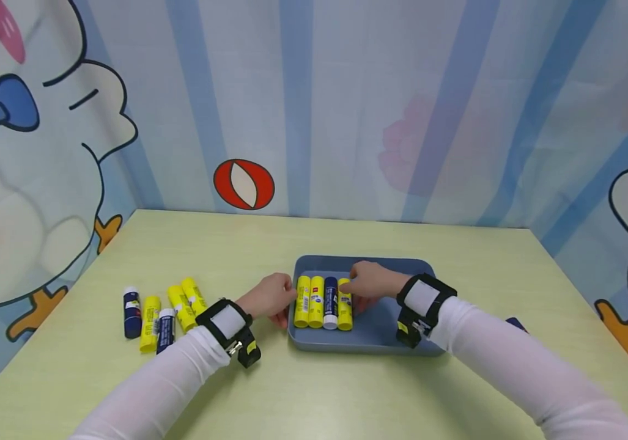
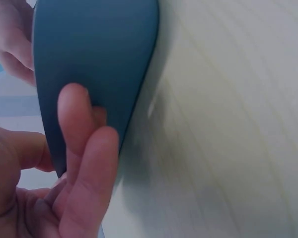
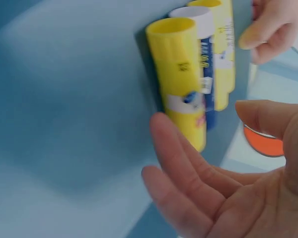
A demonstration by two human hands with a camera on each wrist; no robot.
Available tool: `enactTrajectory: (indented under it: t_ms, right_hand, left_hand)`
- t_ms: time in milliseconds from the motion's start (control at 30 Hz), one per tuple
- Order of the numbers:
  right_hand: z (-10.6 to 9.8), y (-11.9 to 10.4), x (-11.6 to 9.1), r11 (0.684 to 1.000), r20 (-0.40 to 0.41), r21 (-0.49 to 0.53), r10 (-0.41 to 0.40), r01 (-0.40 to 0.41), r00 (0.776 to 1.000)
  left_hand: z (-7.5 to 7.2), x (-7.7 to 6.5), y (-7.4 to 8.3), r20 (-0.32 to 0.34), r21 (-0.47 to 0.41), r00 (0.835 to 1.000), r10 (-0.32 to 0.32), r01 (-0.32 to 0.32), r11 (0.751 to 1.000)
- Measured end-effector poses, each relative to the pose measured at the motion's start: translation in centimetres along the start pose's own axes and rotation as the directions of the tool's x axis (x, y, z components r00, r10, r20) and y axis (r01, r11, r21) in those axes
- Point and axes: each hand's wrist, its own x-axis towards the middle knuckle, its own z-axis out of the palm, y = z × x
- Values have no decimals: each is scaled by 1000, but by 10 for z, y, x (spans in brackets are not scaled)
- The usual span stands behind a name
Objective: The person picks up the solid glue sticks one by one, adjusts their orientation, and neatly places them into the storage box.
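A blue-grey tray lies on the table with a row of glue sticks at its left end. Two yellow ones come first, then a dark blue glue stick with a white cap, then another yellow glue stick. At the tray's left wall, my left hand pinches the rim, thumb on one side and fingers against the outer wall. Over the tray, my right hand has relaxed fingers beside the rightmost yellow stick. Its thumb stands apart from that stick in the right wrist view.
Left of the tray lie more glue sticks: yellow ones and dark blue ones. A dark blue object is partly hidden behind my right sleeve. A printed curtain hangs behind the table.
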Motion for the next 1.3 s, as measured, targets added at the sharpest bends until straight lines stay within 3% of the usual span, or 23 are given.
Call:
enactTrajectory:
  t_ms: [133,333,600,800,967,1067,1300]
  right_hand:
    - [-16,8,-23,993,15,50,-105,104,994]
    - [-44,34,-59,964,-38,145,-222,225,974]
    - [-65,82,-103,956,-115,85,-271,281,956]
    - [-67,118,-128,974,-220,-20,-225,227,949]
    - [-58,148,-138,983,-292,-160,-134,90,947]
    - [-52,165,-142,979,-303,-206,-69,5,951]
    - [-37,195,-145,960,-309,-258,26,-110,951]
  left_hand:
    - [0,0,0,9,-21,1000,-6,6,1000]
    - [-2,-4,4,19,-20,1000,13,-12,1000]
    - [0,0,3,6,-11,1000,15,-15,1000]
    - [0,-1,7,15,-2,1000,23,-23,1000]
    - [1,-1,9,19,5,1000,20,-20,1000]
    - [0,0,9,19,13,1000,19,-20,1000]
    - [2,2,7,14,26,1000,11,-11,1000]
